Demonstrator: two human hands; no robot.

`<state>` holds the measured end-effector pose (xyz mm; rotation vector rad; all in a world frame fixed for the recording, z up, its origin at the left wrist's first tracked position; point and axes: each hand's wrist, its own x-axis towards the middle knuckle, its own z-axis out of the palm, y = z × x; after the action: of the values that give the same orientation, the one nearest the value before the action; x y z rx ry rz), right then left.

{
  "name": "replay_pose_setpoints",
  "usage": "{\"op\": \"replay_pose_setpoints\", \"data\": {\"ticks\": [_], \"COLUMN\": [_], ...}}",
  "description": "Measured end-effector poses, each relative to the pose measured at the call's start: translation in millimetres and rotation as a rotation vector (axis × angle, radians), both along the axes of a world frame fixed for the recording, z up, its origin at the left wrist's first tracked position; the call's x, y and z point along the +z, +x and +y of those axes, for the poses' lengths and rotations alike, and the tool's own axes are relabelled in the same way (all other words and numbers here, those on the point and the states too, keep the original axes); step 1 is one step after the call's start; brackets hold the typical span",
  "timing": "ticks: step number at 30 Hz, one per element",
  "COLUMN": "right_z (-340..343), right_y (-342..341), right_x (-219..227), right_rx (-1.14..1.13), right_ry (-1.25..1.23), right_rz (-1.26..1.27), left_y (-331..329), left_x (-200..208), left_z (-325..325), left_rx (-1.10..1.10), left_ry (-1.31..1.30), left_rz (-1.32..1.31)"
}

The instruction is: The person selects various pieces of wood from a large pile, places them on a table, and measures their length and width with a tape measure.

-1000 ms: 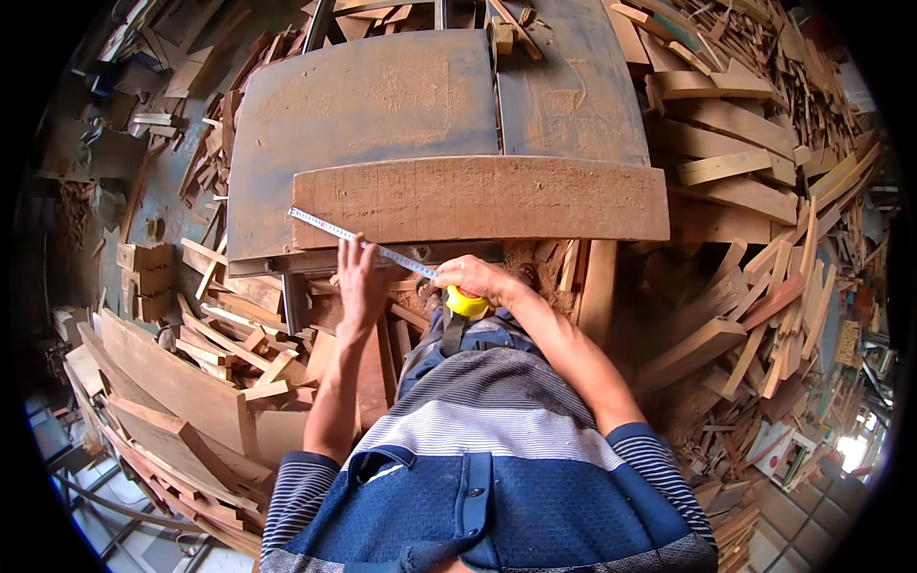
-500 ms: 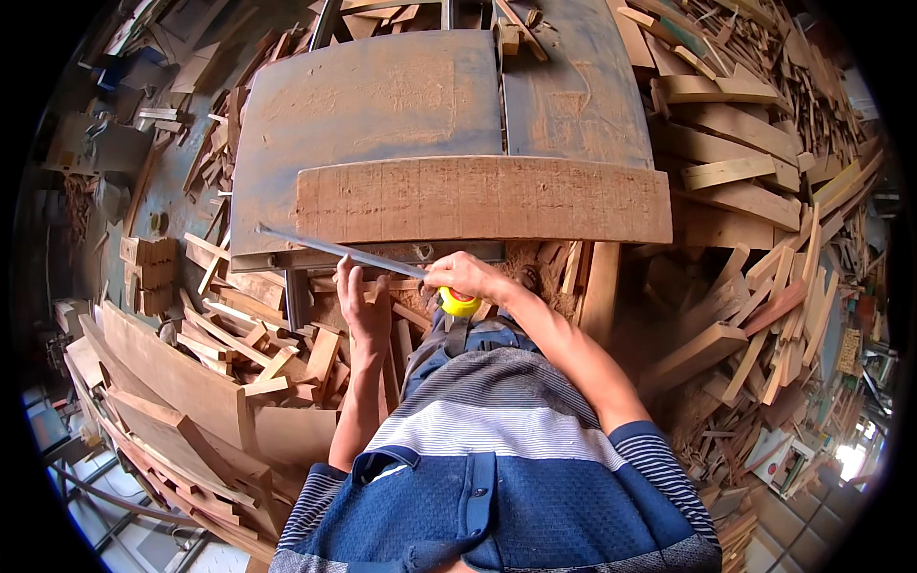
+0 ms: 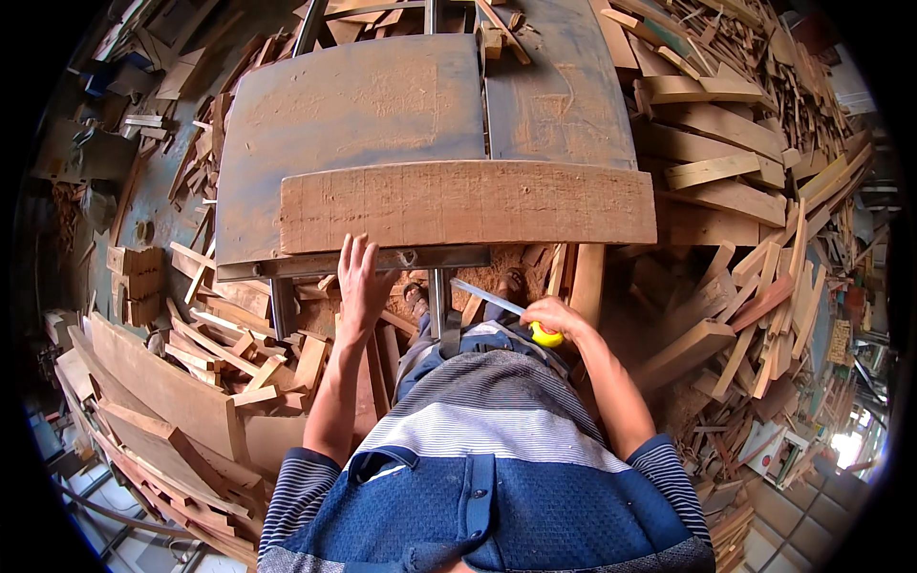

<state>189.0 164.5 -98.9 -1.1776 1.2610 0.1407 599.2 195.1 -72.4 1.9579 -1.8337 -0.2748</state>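
Observation:
A wide brown wooden board (image 3: 468, 205) lies across the near part of a sawdust-covered metal machine table (image 3: 353, 105). At the board's near edge, toward its left end, my left hand (image 3: 363, 286) has its fingers stretched out, the tips by the edge and nothing held. Over on the right, close to my body, my right hand (image 3: 556, 317) is closed around a yellow tape measure (image 3: 545, 335). A short length of its pale blade (image 3: 485, 295) sticks out up and to the left, apart from the board.
Wood offcuts (image 3: 248, 353) are heaped below the table on the left. Stacked planks (image 3: 716, 181) and loose sticks fill the right side. Long curved boards (image 3: 162, 372) lean at lower left. A slot splits the table top, with a small wood block (image 3: 491, 40) near its far end.
My right hand has drawn the tape measure right and toward me, and less blade shows. My left hand has risen to the board's near edge. The view has shifted slightly.

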Motion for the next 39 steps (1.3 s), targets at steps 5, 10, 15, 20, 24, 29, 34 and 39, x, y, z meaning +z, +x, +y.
{"op": "replay_pose_setpoints", "data": {"ticks": [5, 10, 15, 20, 24, 29, 34, 39], "right_z": [45, 71, 80, 73, 61, 65, 63, 58], "right_y": [-34, -37, -45, -46, -35, -40, -38, -26], "right_x": [-65, -95, -98, -101, -102, -112, -101, -85], "right_rx": [-0.297, -0.663, -0.710, -0.612, -0.598, -0.568, -0.532, -0.466], "right_ry": [0.066, -0.061, -0.111, -0.167, -0.081, -0.176, -0.120, -0.082], "right_rz": [0.269, 0.258, 0.093, 0.058, 0.145, 0.164, 0.156, 0.391], "left_y": [-1, -10, -11, -13, -9, -12, -9, -7], "left_x": [-5, -15, -23, -20, -22, -13, -14, -16], "left_z": [-54, -63, -64, -64, -63, -69, -77, -90], "left_rx": [-0.133, -0.126, -0.112, -0.106, -0.084, -0.083, -0.082, -0.073], "left_ry": [0.190, 0.156, 0.076, 0.073, 0.076, 0.083, 0.075, 0.082], "left_rz": [-0.174, -0.223, -0.225, -0.233, -0.252, -0.240, -0.242, -0.249]}}
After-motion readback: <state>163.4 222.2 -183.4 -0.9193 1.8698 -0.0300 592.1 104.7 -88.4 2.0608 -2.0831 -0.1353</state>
